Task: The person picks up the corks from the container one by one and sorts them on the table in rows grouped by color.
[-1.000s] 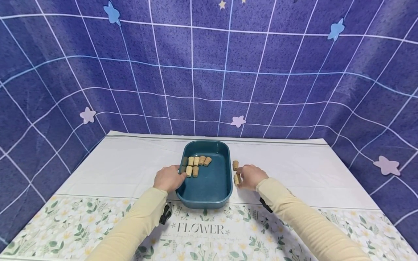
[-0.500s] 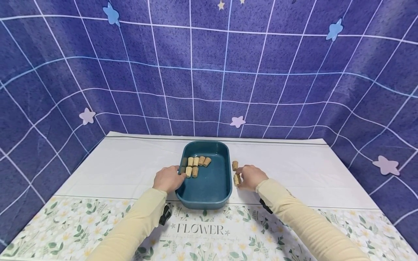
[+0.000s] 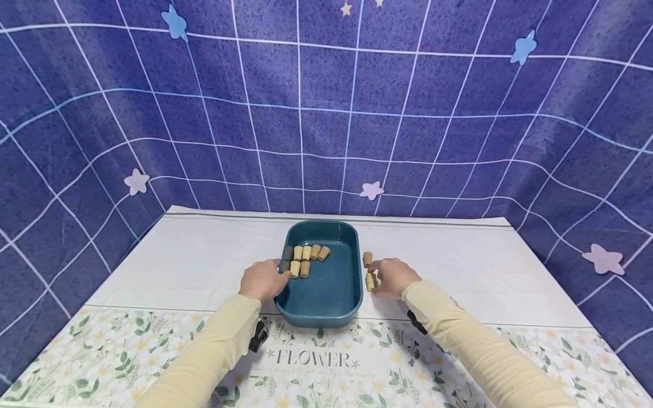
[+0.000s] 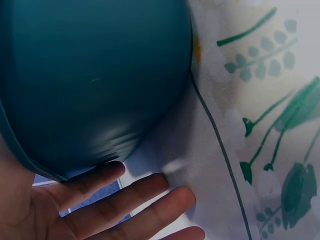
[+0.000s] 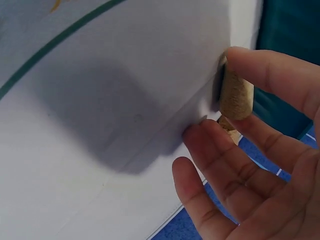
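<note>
Head view: at the middle of the table, a teal tray [image 3: 326, 297], long sides running away from the wearer. Inside, toward the left wall, 6 corks [image 3: 306, 253] close together, 4 in a farther row and 2 in a nearer row, with the rightmost of the farther row tilted. Against the left wall, dim cork-like shapes [image 3: 287, 259]; corks or reflections, impossible to tell. At the left rim, the left hand [image 3: 262, 280], thumb over the edge. Just outside the right rim, a near cork [image 3: 370, 281], pinched by the right hand [image 3: 395, 277]. Just beyond, a far cork [image 3: 368, 259] on the white tablecloth [image 3: 444, 243], near the fingertips but not held. On the arms, cream sleeves [image 3: 204, 345]; nearer the wearer, a floral band [image 3: 102, 345] with printed "FLOWER" lettering [image 3: 313, 357]. Behind, a purple-blue curtain [image 3: 326, 136] with grid lines and stars.

Left wrist view: tray wall between hidden thumb and index finger, a light hold, with the remaining fingers nearly straight and slightly spread outside.

Right wrist view: near cork lengthwise between thumb and index finger, remaining fingers loosely bent, clear of the cork. Raised or resting, impossible to tell. Partly hidden behind the fingers, the far cork.
</note>
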### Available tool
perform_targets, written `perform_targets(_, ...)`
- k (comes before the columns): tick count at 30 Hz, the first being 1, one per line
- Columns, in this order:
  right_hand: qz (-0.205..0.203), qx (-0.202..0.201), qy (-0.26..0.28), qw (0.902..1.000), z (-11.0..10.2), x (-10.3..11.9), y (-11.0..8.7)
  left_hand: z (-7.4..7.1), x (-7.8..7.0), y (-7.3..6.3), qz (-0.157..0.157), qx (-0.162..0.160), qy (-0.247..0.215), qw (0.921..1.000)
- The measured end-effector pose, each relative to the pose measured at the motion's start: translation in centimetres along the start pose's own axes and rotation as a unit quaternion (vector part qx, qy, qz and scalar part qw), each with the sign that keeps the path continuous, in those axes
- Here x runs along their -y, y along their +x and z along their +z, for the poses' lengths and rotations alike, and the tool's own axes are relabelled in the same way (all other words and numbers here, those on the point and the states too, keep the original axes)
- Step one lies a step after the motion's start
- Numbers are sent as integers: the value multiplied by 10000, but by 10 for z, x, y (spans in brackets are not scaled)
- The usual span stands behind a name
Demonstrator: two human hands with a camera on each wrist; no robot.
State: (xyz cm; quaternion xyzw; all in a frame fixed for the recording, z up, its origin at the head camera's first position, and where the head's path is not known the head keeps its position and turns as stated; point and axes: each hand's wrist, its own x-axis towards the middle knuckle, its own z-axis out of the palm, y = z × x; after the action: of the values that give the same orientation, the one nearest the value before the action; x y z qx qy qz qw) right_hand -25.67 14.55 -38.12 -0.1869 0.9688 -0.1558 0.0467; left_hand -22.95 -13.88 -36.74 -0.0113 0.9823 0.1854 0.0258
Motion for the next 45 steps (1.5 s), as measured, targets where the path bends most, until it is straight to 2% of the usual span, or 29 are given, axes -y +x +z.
perform_targets(9, 155, 341, 73, 9993, -16, 0, -2, 0, -1, 2, 13, 37, -3, 10000)
perform_targets(13, 78, 394, 132, 9991, -27, 2, -2, -1, 0, 1, 24, 32, -1, 10000)
perform_targets(20, -148, 116, 215, 9996, -42, 4, -2, -1, 0, 1, -7, 19, -35, 10000)
perform_targets(33, -152, -495, 208, 9984, -59, 23, 2, 0, 2, 2, -90, 30, -63, 9999)
perform_targets(45, -226, -446, 361, 9981, -64, 45, 11, 3, 4, 5, -7, 22, -51, 10000)
